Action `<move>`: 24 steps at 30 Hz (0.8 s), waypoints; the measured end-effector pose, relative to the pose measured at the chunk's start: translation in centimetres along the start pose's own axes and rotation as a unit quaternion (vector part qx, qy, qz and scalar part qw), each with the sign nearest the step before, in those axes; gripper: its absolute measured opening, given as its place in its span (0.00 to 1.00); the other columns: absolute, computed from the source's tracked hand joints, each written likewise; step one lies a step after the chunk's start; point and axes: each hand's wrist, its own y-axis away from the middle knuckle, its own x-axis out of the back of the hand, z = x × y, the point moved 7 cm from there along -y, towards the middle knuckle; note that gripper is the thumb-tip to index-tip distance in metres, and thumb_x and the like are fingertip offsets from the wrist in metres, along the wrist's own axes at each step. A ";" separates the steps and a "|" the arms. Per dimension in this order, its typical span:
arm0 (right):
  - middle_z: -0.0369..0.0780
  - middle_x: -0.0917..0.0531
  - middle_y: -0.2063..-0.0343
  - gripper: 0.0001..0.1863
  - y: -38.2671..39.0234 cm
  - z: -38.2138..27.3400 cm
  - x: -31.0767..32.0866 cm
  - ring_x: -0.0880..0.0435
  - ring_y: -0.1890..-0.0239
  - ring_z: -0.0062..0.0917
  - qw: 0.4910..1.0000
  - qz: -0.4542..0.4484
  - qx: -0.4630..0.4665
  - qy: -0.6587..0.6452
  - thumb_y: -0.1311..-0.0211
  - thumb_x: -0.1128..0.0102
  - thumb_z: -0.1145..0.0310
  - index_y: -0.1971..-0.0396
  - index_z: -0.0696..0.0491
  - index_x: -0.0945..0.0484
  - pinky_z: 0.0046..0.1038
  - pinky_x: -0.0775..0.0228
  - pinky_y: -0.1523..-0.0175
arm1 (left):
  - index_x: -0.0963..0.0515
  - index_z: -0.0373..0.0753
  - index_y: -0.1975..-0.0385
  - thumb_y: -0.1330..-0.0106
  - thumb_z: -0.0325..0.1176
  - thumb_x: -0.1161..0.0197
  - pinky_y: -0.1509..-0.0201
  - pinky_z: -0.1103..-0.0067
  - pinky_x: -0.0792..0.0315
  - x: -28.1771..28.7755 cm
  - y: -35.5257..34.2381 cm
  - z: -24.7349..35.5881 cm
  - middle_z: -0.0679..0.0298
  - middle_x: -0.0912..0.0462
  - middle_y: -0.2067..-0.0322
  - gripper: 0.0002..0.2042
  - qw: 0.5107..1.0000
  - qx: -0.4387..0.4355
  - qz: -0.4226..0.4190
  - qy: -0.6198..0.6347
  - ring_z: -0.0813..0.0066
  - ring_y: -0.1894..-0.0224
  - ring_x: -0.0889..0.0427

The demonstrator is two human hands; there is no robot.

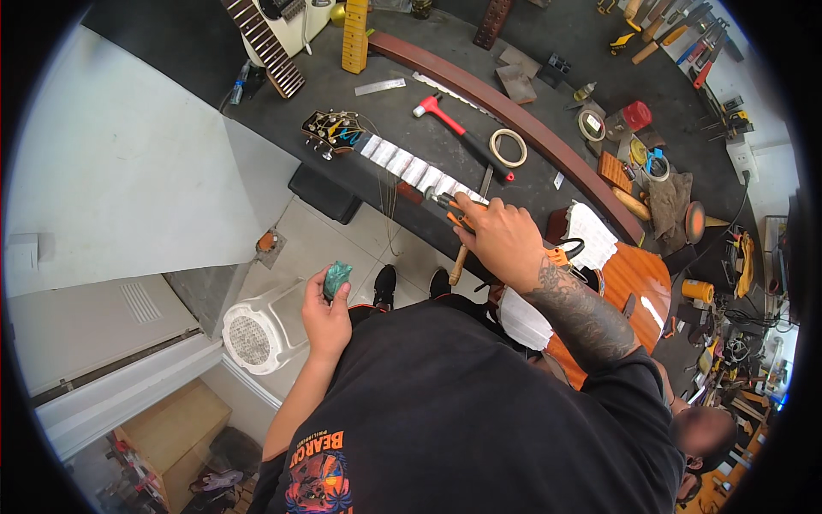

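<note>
Right hand point(505, 236): is closing firmly around an orange-handled hand tool point(462, 219), apparently pliers or nippers, with the fingers wrapping over the grips. The rounded metal head is sitting over or just beside the fretboard's lower edge; cannot tell whether it is touching.

Left hand point(327, 317): is holding a crumpled green wad point(338, 278), perhaps cloth, between thumb and curled fingers, well apart from the guitar and out beyond the bench edge.

Guitar: is lying along the near side of the dark workbench point(334, 92). The black headstock point(332, 130) is pointing to the upper left, and the orange-brown body point(655, 278) is lying to the right of the right forearm. Pale strips, probably masking tape, are covering the fretboard point(415, 167) between darker cross lines. Loose strings point(390, 206) are dangling from the headstock side past the bench edge. White sheets point(591, 233) are covering part of the body.

Beyond the neck, a red-and-black hammer point(462, 135) and a tape roll point(509, 148) are resting on the bench.

Handling (judged): neck stiff, body light for its bulk but easily dented, lacquer likely slippery; best steadied under the neck, keeping clear of the tuners. Strings springy, liable to snag. Tool dense and rigid, best held far back on its grips. Wad soft, light, pinchable anywhere.
</note>
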 end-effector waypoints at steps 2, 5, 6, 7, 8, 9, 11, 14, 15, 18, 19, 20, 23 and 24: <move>0.43 0.15 0.70 0.27 -0.1 0.2 0.0 0.11 0.70 0.38 1.000 -0.004 -0.002 -0.001 0.27 0.31 0.50 0.34 0.44 0.25 0.39 0.20 0.62 | 0.28 0.25 0.34 0.23 0.21 0.33 0.30 0.75 0.26 0.0 0.0 0.0 0.52 0.16 0.39 0.21 1.000 0.000 -0.002 -0.004 0.70 0.37 0.17; 0.44 0.15 0.70 0.28 -0.2 0.3 0.1 0.11 0.70 0.39 1.000 -0.005 -0.003 -0.002 0.27 0.32 0.50 0.33 0.44 0.24 0.39 0.20 0.62 | 0.28 0.25 0.34 0.23 0.21 0.33 0.30 0.75 0.26 0.1 0.1 0.0 0.51 0.16 0.39 0.21 1.000 -0.006 0.002 0.006 0.70 0.37 0.17; 0.44 0.15 0.70 0.28 -0.3 0.4 0.1 0.11 0.70 0.39 1.000 -0.008 -0.004 -0.004 0.27 0.32 0.50 0.32 0.44 0.24 0.39 0.20 0.62 | 0.28 0.25 0.34 0.23 0.21 0.33 0.30 0.75 0.26 0.1 0.1 -0.1 0.51 0.16 0.39 0.21 1.000 -0.006 0.002 0.006 0.70 0.37 0.17; 0.44 0.15 0.69 0.29 -0.3 0.4 0.2 0.11 0.70 0.39 1.000 -0.010 -0.005 -0.005 0.27 0.31 0.50 0.32 0.44 0.24 0.39 0.20 0.62 | 0.28 0.25 0.34 0.23 0.21 0.33 0.30 0.75 0.26 0.2 0.1 -0.1 0.52 0.16 0.40 0.21 1.000 -0.005 0.005 0.005 0.70 0.37 0.17; 0.44 0.15 0.69 0.29 -0.3 0.5 0.1 0.11 0.70 0.39 1.000 -0.010 -0.005 -0.005 0.27 0.31 0.50 0.32 0.44 0.24 0.39 0.20 0.62 | 0.28 0.25 0.34 0.23 0.21 0.33 0.30 0.75 0.26 0.3 0.1 -0.2 0.52 0.16 0.40 0.21 1.000 -0.005 0.008 0.004 0.70 0.37 0.17; 0.44 0.15 0.69 0.29 -0.4 0.5 0.2 0.11 0.70 0.39 1.000 -0.006 -0.004 -0.005 0.27 0.31 0.50 0.32 0.44 0.23 0.39 0.20 0.62 | 0.28 0.25 0.34 0.23 0.21 0.33 0.30 0.75 0.26 0.3 0.1 -0.3 0.52 0.16 0.40 0.21 1.000 -0.005 0.008 0.004 0.70 0.37 0.17; 0.44 0.15 0.69 0.29 -0.5 0.6 0.3 0.11 0.70 0.39 1.000 -0.002 -0.002 -0.005 0.27 0.31 0.50 0.32 0.44 0.23 0.39 0.19 0.62 | 0.27 0.26 0.35 0.23 0.23 0.32 0.33 0.74 0.23 0.4 0.1 -0.3 0.52 0.14 0.41 0.20 1.000 -0.022 0.014 0.000 0.70 0.40 0.15; 0.46 0.14 0.67 0.28 -0.7 1.0 0.2 0.09 0.67 0.43 1.000 -0.021 -0.013 -0.015 0.25 0.34 0.50 0.30 0.42 0.25 0.42 0.17 0.59 | 0.27 0.26 0.35 0.23 0.23 0.32 0.33 0.74 0.24 0.5 0.1 -0.3 0.52 0.14 0.41 0.20 1.000 -0.016 0.014 -0.003 0.70 0.40 0.16; 0.46 0.14 0.67 0.28 -0.7 1.1 0.2 0.09 0.67 0.43 0.999 -0.024 -0.017 -0.017 0.25 0.34 0.50 0.30 0.42 0.25 0.42 0.17 0.58 | 0.27 0.26 0.35 0.23 0.23 0.32 0.33 0.74 0.24 0.4 0.1 -0.2 0.52 0.14 0.41 0.20 1.000 -0.016 0.014 -0.003 0.70 0.40 0.16; 0.46 0.14 0.67 0.28 -0.8 1.5 0.1 0.09 0.66 0.43 0.999 -0.023 -0.023 -0.019 0.25 0.34 0.50 0.31 0.42 0.25 0.42 0.17 0.58 | 0.27 0.26 0.35 0.23 0.21 0.32 0.31 0.75 0.26 0.4 0.1 -0.2 0.53 0.15 0.41 0.20 1.000 -0.008 0.010 0.002 0.71 0.38 0.16; 0.46 0.14 0.67 0.27 -0.8 1.5 0.1 0.09 0.66 0.44 0.999 -0.020 -0.025 -0.020 0.25 0.34 0.49 0.31 0.42 0.25 0.43 0.17 0.58 | 0.27 0.26 0.35 0.23 0.22 0.32 0.32 0.75 0.25 0.5 0.1 -0.2 0.53 0.14 0.41 0.20 1.000 -0.015 0.013 0.000 0.71 0.39 0.16; 0.46 0.14 0.67 0.27 -0.9 1.6 0.1 0.09 0.66 0.44 0.999 -0.019 -0.024 -0.021 0.25 0.34 0.49 0.31 0.42 0.25 0.43 0.17 0.58 | 0.26 0.26 0.35 0.23 0.23 0.32 0.33 0.75 0.24 0.6 0.2 -0.2 0.52 0.14 0.42 0.20 1.000 -0.022 0.016 -0.002 0.71 0.40 0.15; 0.46 0.14 0.67 0.27 -1.0 1.7 0.1 0.09 0.66 0.44 0.999 -0.018 -0.025 -0.017 0.25 0.34 0.49 0.31 0.41 0.25 0.43 0.17 0.58 | 0.26 0.26 0.35 0.23 0.23 0.32 0.34 0.75 0.24 0.6 0.1 -0.3 0.52 0.14 0.42 0.20 1.000 -0.025 0.017 -0.005 0.71 0.41 0.15; 0.45 0.14 0.67 0.28 -1.0 1.8 0.0 0.09 0.66 0.44 0.999 -0.021 -0.028 -0.013 0.25 0.34 0.49 0.31 0.41 0.25 0.43 0.17 0.59 | 0.26 0.26 0.35 0.23 0.23 0.32 0.34 0.75 0.24 0.6 0.1 -0.2 0.52 0.14 0.42 0.20 1.000 -0.026 0.017 -0.005 0.71 0.41 0.15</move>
